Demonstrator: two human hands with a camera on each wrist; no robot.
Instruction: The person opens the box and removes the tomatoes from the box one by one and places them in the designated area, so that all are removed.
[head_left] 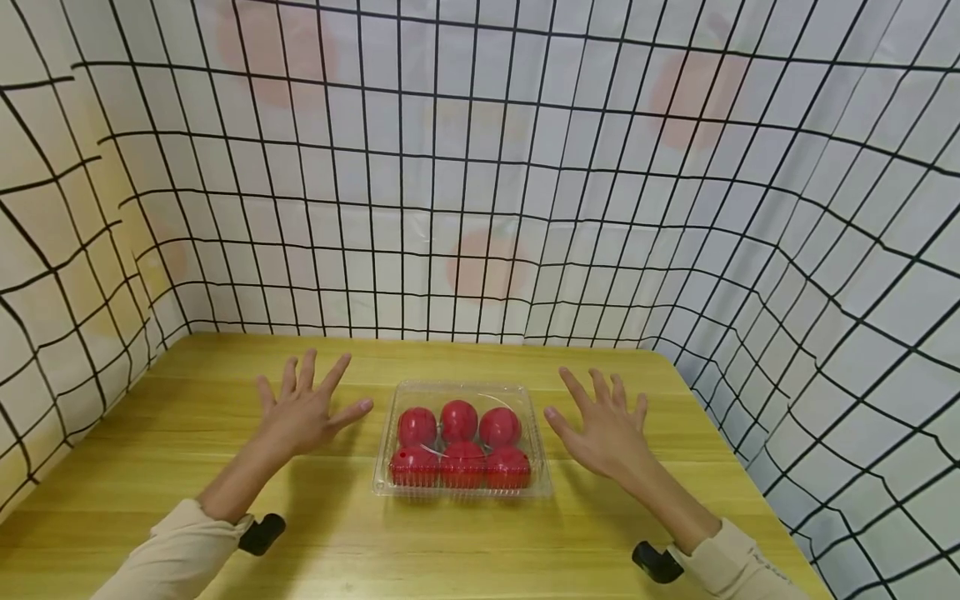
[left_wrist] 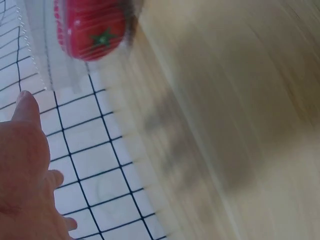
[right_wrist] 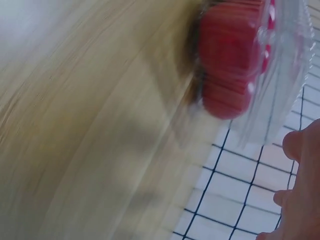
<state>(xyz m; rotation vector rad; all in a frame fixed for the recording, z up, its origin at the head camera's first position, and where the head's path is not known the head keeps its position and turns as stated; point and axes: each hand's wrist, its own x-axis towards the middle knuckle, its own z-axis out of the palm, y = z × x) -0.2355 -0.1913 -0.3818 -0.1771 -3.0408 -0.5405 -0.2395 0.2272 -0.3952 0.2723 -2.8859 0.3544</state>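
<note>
Box (head_left: 461,492) on table (head_left: 465,550); left hand (head_left: 300,417) to its left, right hand (head_left: 606,429) to its right, both apart from it. Six tomatoes (head_left: 459,421) inside: near row of three, far row of three. Net (head_left: 432,157) past table's far edge and both sides, sheet (head_left: 487,192) behind net.

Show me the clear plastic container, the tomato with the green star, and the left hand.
Clear plastic container (head_left: 465,490), head view: front rim.
Tomato with green star (left_wrist: 94,31), left wrist view: red skin.
Left hand (head_left: 303,418), head view: back of hand.
</note>
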